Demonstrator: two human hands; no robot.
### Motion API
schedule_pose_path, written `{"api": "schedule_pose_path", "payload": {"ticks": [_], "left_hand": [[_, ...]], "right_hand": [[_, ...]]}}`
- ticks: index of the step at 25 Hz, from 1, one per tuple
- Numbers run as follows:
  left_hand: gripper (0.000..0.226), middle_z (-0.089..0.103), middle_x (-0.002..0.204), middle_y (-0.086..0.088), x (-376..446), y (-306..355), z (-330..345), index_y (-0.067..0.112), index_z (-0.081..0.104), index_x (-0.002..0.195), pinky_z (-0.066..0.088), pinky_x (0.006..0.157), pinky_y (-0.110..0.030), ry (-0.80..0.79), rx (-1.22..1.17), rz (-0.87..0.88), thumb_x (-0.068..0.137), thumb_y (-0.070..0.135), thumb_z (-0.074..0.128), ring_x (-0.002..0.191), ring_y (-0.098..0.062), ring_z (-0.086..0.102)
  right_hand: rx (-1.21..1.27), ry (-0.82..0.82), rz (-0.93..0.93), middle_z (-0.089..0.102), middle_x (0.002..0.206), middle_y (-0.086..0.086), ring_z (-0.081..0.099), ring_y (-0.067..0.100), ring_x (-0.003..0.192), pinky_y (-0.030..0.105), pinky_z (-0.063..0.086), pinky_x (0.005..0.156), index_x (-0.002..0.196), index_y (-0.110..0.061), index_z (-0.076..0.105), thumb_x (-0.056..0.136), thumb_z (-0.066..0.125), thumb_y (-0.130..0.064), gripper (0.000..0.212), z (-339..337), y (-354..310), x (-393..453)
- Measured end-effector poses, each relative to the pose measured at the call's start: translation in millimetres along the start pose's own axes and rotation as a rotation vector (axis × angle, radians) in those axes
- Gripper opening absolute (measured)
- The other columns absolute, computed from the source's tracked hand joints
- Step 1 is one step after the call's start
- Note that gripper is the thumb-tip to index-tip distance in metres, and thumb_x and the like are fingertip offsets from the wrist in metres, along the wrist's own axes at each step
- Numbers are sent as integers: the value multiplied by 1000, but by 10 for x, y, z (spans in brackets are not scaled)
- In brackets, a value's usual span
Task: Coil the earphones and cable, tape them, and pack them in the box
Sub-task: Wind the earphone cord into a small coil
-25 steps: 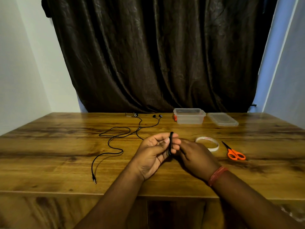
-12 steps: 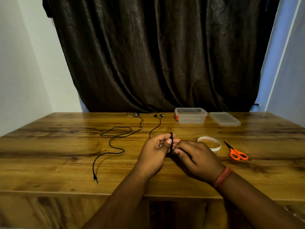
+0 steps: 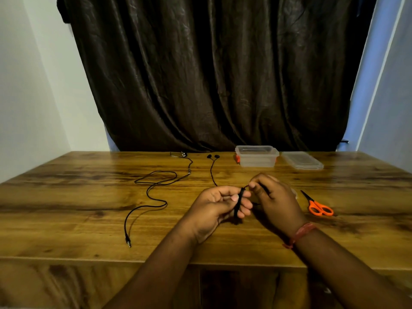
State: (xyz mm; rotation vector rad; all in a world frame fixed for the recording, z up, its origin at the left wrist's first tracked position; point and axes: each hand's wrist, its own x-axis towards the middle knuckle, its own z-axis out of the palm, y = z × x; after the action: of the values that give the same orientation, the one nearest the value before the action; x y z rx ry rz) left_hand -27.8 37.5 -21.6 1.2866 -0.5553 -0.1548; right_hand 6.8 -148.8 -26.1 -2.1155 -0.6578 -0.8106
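Since the earlier frame, the right hand (image 3: 275, 200) has lifted up and away from the left hand (image 3: 219, 205), drawing a short length of black cord out between them. Fingers (image 3: 243, 206) of the left hand curl round one small coil (image 3: 238, 202) of wound earphone cord, held upright just above the worktop (image 3: 66, 219). Fingertips (image 3: 253, 186) of the right hand pinch the free strand at the top of the coil; the strand runs on across the back of that hand. One reddish wristband (image 3: 299, 234) circles the right wrist. From the coil, one cord section leads away to two earbuds (image 3: 213, 156) lying side by side near the far edge of the worktop. One second cable (image 3: 156, 192) lies loose in open loops to the left, well apart from the hands, with one jack plug (image 3: 128, 243) at its near end and a small connector at its far end. One pair of orange-handled scissors (image 3: 318, 206) lies to the right of the right hand, closed. One clear plastic box (image 3: 256, 156), without its lid, stands at the far edge, right of the earbuds. One clear lid (image 3: 302, 160) lies flat just beside the box, on its right. One dark curtain (image 3: 211, 74) hangs behind the worktop. A tape roll, if on the worktop, cannot be told behind the right hand.
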Motion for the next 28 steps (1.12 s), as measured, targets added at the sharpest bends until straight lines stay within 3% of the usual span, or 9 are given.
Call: {"api": "schedule_pose_path", "payload": {"ticks": [3,5,10,16,18,22,26,28], "left_hand": [[26,73,90,-14,8,59,6,-1,67,108,57,71,-22,88,-193,57,96,-4,43,77,-16,70],[26,74,94,-16,26,92,3,-2,65,108,58,72,-22,169,-278,91,96,-6,43,80,-17,72],[25,74,106,-17,81,65,-17,0,62,115,58,79,-24,316,-245,146,98,-4,44,98,-23,72],[26,76,104,-2,104,-87,0,15,67,111,56,86,-26,329,237,68,100,2,48,100,-14,71],[23,74,103,-6,113,-143,0,8,67,114,56,89,-33,261,336,11,100,4,49,97,-17,70],[24,70,85,-11,79,-99,4,0,65,109,53,81,-36,134,194,-70,100,-1,43,78,-19,66],[28,72,88,-10,33,-30,7,1,66,108,55,77,-29,24,94,-92,99,-4,40,79,-17,68],[28,72,90,-11,12,-6,2,1,67,109,55,76,-26,5,25,-81,99,-4,41,80,-17,68]], "right_hand": [[-135,-220,-95,64,97,-6,59,12,87,32,48,74,99,-22,63,98,45,-33,21,84,3,-55],[-269,-356,-198,67,107,-3,62,18,92,36,50,74,110,-24,61,100,40,-41,29,144,-39,-97],[-304,-477,-374,59,87,-6,57,17,76,38,45,64,94,-25,51,102,32,-47,31,129,-132,-128],[-173,-253,-336,62,87,-10,57,9,75,30,46,62,94,-25,59,101,42,-37,22,14,-170,-107],[-183,-178,-326,59,85,-10,54,7,73,28,43,59,93,-24,59,101,43,-35,22,-2,-162,-90],[-201,-64,-227,54,85,-10,51,9,71,33,43,57,91,-22,57,99,43,-35,21,-2,-129,-63],[-170,-2,-124,50,88,-14,50,6,75,29,44,59,91,-25,54,99,48,-27,11,-10,-93,-54],[-126,-40,-102,51,88,-14,51,7,77,32,46,61,90,-25,54,101,44,-29,16,3,-66,-40]]}}
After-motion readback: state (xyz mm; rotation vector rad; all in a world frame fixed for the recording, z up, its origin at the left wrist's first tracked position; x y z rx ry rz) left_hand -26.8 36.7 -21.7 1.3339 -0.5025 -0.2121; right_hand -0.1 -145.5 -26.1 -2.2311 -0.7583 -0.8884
